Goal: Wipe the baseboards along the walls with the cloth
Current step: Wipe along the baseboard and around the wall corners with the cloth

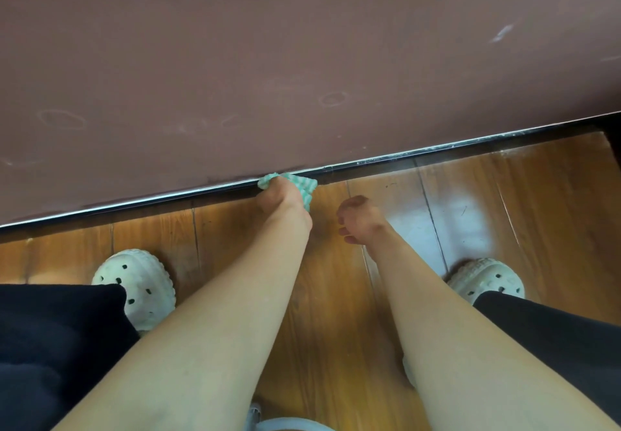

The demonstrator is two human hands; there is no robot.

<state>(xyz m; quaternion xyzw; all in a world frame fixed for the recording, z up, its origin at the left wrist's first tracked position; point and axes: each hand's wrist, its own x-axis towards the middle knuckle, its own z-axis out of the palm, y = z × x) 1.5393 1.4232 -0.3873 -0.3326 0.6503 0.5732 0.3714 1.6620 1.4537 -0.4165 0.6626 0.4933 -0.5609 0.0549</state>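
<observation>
View straight down at the foot of a dull brown-mauve wall (302, 44), which fills the upper half of the frame. Its matte paint shows faint ring-shaped smudges and a pale scuff at the upper right. Below it a narrow dark baseboard (437, 154) runs on a slant from the left edge up to the right edge. Its top edge is glossy and catches a thin line of light, with whitish specks along the right part. The lower half is a floor (554, 212) of orange-brown wooden planks, smooth and shiny, with a pale glare patch right of centre.

At the centre of the frame the left hand (280, 200) grips a bunched cloth (304, 186), fingers curled round it, pressing it against the baseboard's top edge. The cloth is mint green and white with a bumpy, waffle-like weave; it sticks out on either side of the hand. Just to the right, the right hand (361, 220) hangs above the floor with fingers loosely curled, holding nothing, apart from cloth and baseboard. Both bare forearms reach up from the bottom edge.

A white foam clog (141, 282) with round holes stands at lower left and another clog (487, 277) at right. Black fabric (50, 346) covers the lower corners. A pale curved edge (289, 425) at bottom centre is too cropped to identify
</observation>
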